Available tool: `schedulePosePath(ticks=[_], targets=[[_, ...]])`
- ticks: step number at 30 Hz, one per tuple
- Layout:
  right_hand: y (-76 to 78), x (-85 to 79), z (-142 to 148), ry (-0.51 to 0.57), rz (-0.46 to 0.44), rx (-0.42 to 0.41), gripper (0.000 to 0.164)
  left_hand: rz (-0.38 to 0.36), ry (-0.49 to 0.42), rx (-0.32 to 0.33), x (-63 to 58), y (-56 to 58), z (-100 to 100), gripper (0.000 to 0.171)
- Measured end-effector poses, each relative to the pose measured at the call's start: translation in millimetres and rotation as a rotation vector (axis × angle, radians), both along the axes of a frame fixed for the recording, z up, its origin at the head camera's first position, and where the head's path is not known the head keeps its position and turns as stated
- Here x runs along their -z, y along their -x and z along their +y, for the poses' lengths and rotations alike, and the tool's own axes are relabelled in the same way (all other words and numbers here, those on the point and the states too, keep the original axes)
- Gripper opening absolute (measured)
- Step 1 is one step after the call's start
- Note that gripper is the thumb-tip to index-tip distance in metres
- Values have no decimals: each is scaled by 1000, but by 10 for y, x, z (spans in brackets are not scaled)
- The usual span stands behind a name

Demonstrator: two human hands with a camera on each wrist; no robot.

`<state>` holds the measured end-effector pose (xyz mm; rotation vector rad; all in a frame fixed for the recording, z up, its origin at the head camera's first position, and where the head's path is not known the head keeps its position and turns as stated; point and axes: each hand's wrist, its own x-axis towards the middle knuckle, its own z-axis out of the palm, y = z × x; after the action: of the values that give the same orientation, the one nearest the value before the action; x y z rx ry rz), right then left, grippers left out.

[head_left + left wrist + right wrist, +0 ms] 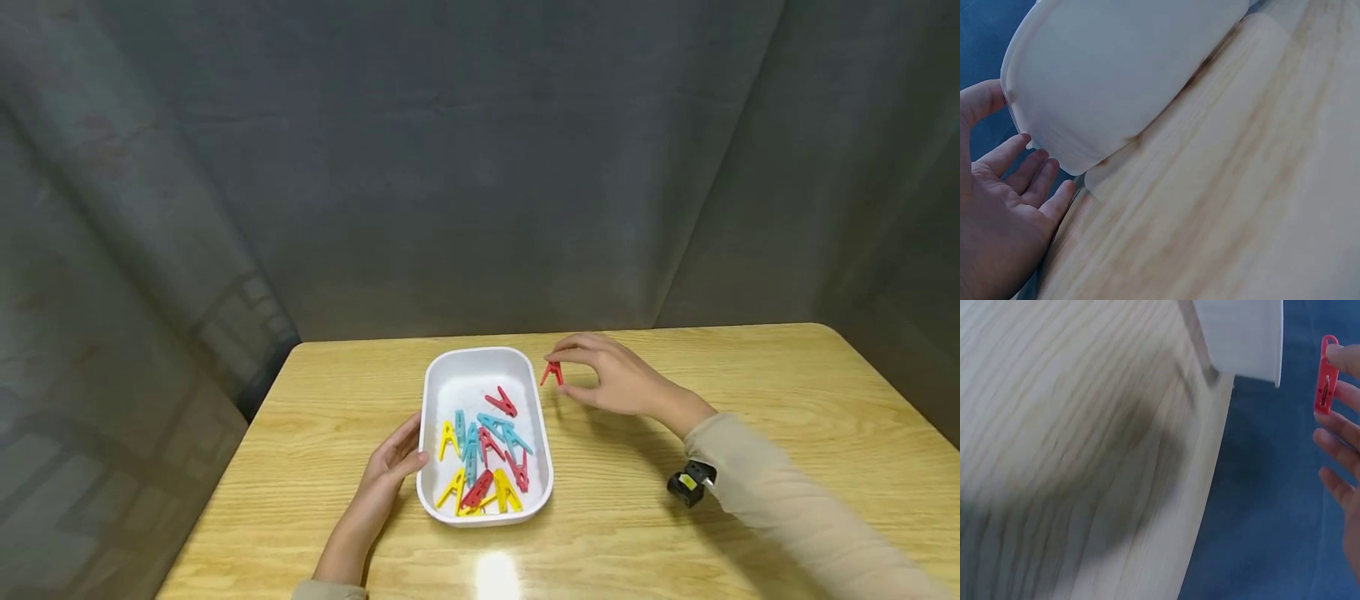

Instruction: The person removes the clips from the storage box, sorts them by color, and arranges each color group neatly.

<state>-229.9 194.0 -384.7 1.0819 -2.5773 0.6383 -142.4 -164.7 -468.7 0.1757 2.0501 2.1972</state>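
Observation:
A white tray (484, 357) holds several red, yellow and blue plastic clothespins, most of them towards its near half. Beside its left wall my left hand (390, 467) rests with the thumb at the rim and the fingers loosely extended; in the left wrist view the left hand (1016, 194) touches the tray's outer wall (1116, 75). Just past the tray's right rim, above the table, my right hand (618, 377) pinches a red clothespin (553, 372) between thumb and fingers. The right wrist view shows that red clothespin (1326, 378) side-on, with the thumb against one end.
The tray stands on a light wooden table (645, 533) with rounded corners. Behind the table's far edge hangs a dark grey curtain (480, 167). A small black wrist device (688, 483) sits on the right sleeve.

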Motion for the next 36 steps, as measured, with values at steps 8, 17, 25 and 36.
schedulePosePath(ticks=[8,17,25,36], targets=[[110,135,110,11,-8,37,42,8,-3,-12,2,34,-2,61],[242,376,128,-24,-114,52,40,13,19,-11,17,42,14,61],[318,508,149,-29,-139,64,38,-2,12,-7,7,59,33,61],[277,588,95,-52,-185,76,39,1,27,-11,-3,24,7,63]])
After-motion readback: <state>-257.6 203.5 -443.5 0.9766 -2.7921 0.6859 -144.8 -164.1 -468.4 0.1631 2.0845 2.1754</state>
